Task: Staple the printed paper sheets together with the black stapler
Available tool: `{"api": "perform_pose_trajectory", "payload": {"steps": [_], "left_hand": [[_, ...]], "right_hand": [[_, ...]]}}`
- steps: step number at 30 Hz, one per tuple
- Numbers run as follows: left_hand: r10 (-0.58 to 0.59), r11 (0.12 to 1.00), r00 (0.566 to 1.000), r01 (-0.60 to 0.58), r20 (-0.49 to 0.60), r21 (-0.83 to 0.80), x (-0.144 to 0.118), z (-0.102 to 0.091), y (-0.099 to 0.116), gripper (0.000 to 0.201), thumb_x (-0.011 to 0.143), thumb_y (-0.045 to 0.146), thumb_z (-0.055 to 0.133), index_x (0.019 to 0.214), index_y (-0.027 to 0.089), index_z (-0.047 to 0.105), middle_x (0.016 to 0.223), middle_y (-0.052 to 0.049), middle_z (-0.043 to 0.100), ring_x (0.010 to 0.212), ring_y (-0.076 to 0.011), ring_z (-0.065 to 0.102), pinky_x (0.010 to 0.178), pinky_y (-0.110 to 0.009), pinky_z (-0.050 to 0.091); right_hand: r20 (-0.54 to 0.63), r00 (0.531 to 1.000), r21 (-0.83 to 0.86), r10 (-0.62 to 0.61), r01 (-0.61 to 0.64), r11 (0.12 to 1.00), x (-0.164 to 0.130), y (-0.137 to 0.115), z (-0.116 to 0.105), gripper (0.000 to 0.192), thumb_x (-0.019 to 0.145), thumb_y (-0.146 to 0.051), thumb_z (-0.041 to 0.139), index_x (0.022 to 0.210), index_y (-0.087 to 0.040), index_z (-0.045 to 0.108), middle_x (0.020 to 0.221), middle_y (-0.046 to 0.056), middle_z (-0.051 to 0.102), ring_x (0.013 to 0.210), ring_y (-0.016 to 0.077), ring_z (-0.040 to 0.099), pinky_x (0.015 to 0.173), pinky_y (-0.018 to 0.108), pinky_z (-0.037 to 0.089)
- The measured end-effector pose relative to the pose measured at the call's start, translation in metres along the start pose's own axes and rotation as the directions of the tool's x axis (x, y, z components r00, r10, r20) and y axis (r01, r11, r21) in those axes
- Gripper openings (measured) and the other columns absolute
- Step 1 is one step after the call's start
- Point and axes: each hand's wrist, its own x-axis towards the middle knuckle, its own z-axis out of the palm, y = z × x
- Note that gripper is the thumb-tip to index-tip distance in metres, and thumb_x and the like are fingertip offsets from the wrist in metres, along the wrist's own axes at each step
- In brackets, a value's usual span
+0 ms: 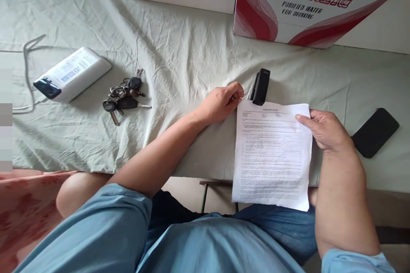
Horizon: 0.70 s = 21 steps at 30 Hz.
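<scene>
Paper [272,158], lengthwise toward torso [218,245], heading [270,110] farthest

Creased white paper [272,162], printed side up; black stapler [262,87] at its top edge, left of middle.

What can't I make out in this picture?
All from the head view:
White printed paper sheet: small text, too tiny to read.
Bare right hand: fingertips hidden behind the sheet.
Red-and-white cardboard box: top cut off by upper edge.
Thin pale cable: one end lost in the blurred left edge.
</scene>
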Motion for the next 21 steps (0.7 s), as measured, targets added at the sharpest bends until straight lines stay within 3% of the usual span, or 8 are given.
{"api": "perform_pose_trajectory", "payload": {"steps": [4, 7, 10, 15, 18, 21], "left_hand": [[0.123, 0.992, 0.991, -0.121, -0.048, 0.041, -0.001, 0.004, -0.009, 0.055, 0.102, 0.006, 0.048, 0.149, 0.021, 0.072, 0.13, -0.008, 0.081, 0.107, -0.0178, 0.078, 0.097, -0.032, 0.06], [0.202, 0.977, 0.979, -0.201, -0.01, 0.072, -0.002, 0.006, -0.012, 0.07, 0.105, 0.005, 0.045, 0.164, 0.033, 0.07, 0.15, -0.007, 0.073, 0.112, -0.0173, 0.077, 0.096, -0.031, 0.06], [0.178, 0.974, 0.982, -0.184, 0.057, 0.129, -0.002, 0.008, -0.012, 0.066, 0.11, 0.011, 0.046, 0.163, 0.039, 0.074, 0.136, -0.005, 0.074, 0.1, -0.0164, 0.074, 0.085, -0.029, 0.057], [0.195, 0.96, 0.981, -0.195, 0.023, 0.202, -0.001, 0.011, -0.014, 0.065, 0.109, 0.011, 0.046, 0.157, 0.039, 0.08, 0.133, -0.007, 0.069, 0.094, -0.0156, 0.065, 0.087, -0.03, 0.056], [0.171, 0.959, 0.985, -0.172, 0.027, 0.226, 0.0, 0.011, -0.012, 0.062, 0.108, 0.011, 0.048, 0.154, 0.037, 0.081, 0.132, -0.007, 0.068, 0.095, -0.0164, 0.062, 0.085, -0.029, 0.055], [0.142, 0.947, 0.988, -0.152, 0.056, 0.283, -0.002, 0.012, -0.003, 0.064, 0.106, 0.009, 0.05, 0.155, 0.037, 0.08, 0.127, -0.007, 0.069, 0.103, -0.0195, 0.065, 0.073, -0.027, 0.048]], "right_hand": [[-0.049, 0.998, -0.032, 0.029, -0.03, 0.999, 0.003, 0.003, -0.005, 0.039, 0.064, -0.053, 0.113, 0.081, -0.03, 0.087, 0.076, 0.001, 0.088, 0.064, 0.0275, 0.083, 0.058, 0.041, 0.072], [-0.054, 0.998, -0.038, 0.04, -0.042, 0.998, 0.005, 0.006, -0.009, 0.038, 0.067, -0.053, 0.112, 0.08, -0.029, 0.085, 0.074, 0.002, 0.087, 0.063, 0.0277, 0.084, 0.058, 0.04, 0.071], [-0.012, 1.0, -0.005, 0.029, -0.029, 1.0, 0.006, 0.006, -0.011, 0.036, 0.066, -0.047, 0.113, 0.077, -0.029, 0.084, 0.071, 0.002, 0.086, 0.06, 0.0261, 0.082, 0.054, 0.037, 0.07], [-0.019, 0.999, -0.002, 0.043, -0.043, 0.999, 0.004, 0.005, -0.011, 0.037, 0.064, -0.048, 0.114, 0.077, -0.03, 0.085, 0.07, 0.001, 0.085, 0.062, 0.0265, 0.083, 0.055, 0.038, 0.071], [-0.007, 0.999, -0.012, 0.053, -0.053, 0.999, 0.003, 0.005, -0.011, 0.038, 0.066, -0.052, 0.113, 0.077, -0.029, 0.085, 0.071, 0.002, 0.086, 0.06, 0.0265, 0.083, 0.055, 0.038, 0.071], [0.017, 1.0, 0.012, 0.025, -0.025, 1.0, 0.003, 0.006, -0.012, 0.035, 0.067, -0.048, 0.113, 0.079, -0.028, 0.087, 0.07, 0.001, 0.085, 0.054, 0.0245, 0.08, 0.05, 0.035, 0.069]]}}
